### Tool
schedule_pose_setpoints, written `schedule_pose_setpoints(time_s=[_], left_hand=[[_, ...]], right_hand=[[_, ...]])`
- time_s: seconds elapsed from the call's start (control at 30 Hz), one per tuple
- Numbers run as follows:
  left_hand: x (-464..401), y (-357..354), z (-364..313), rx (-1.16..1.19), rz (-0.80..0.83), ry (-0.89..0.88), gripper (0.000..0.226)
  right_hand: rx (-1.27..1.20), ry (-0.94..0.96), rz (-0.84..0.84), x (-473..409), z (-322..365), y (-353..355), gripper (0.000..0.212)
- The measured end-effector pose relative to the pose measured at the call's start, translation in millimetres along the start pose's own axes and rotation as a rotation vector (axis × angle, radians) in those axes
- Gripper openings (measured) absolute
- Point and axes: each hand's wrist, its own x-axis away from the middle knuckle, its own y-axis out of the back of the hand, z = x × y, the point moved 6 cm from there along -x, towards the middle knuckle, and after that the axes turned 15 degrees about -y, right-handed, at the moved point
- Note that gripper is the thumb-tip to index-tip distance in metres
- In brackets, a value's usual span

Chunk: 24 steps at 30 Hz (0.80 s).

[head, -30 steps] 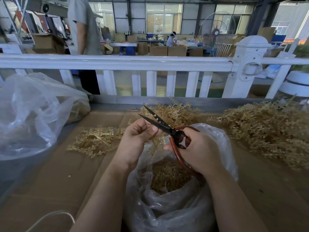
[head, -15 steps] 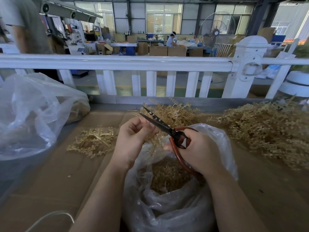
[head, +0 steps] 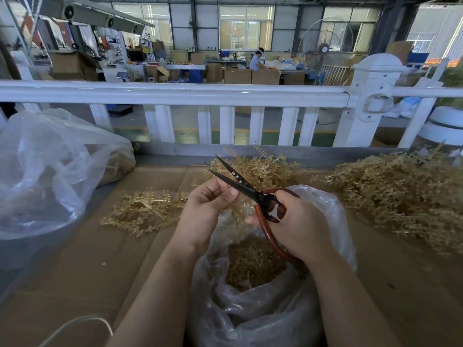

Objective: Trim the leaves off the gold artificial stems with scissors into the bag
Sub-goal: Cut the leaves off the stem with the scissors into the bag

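Now the scissors (head: pixel 246 189) stand a little wider open than a second ago, blades apart above the bag (head: pixel 323 209), so I judge another snip is being lined up. Left hand (head: pixel 208 204) stays curled, pinching a gold stem (head: pixel 234 212) just under the blades; right hand (head: pixel 298 226) grips the red handles. Cut leaves (head: pixel 253 264) lie in the bag at the worktop's (head: pixel 100 259) near edge.

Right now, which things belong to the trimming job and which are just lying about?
In use: scissors, right hand, left hand, gold stem, open bag, stem piles.
Lying about: second plastic bag, white cord, white railing, fan.
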Motion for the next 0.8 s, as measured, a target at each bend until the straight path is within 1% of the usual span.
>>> schedule_pose_setpoints(time_s=[0.17,0.33,0.57,0.63,0.7,0.8], left_hand=[[0.9,-3.4,1.2,0.05,0.039,-0.008,0.012],[0.7,-2.2,4.6,0.055,0.04,0.01,0.008],[0.2,-2.0,4.2,0.064,0.041,0.016,0.011],[-0.5,-1.2,3.4,0.055,0.025,0.007,0.009],[-1.4,1.0,-0.4,0.034,-0.012,-0.032,0.011],[-2.0,4.6,-8.0,-0.025,-0.046,-0.113,0.017]], right_hand=[[-0.045,0.001,0.005,0.7,2.3,2.4,0.06],[-0.043,-0.011,0.018,-2.5,-1.7,-1.2,0.068],[-0.041,-0.007,0.022,-3.1,-1.5,-1.6,0.061],[-0.043,-0.006,0.018,-2.9,-0.9,-0.7,0.063],[-0.038,-0.007,0.019,-3.0,-1.4,-0.7,0.064],[-0.033,-0.007,0.028,-2.8,-1.5,-1.2,0.06]])
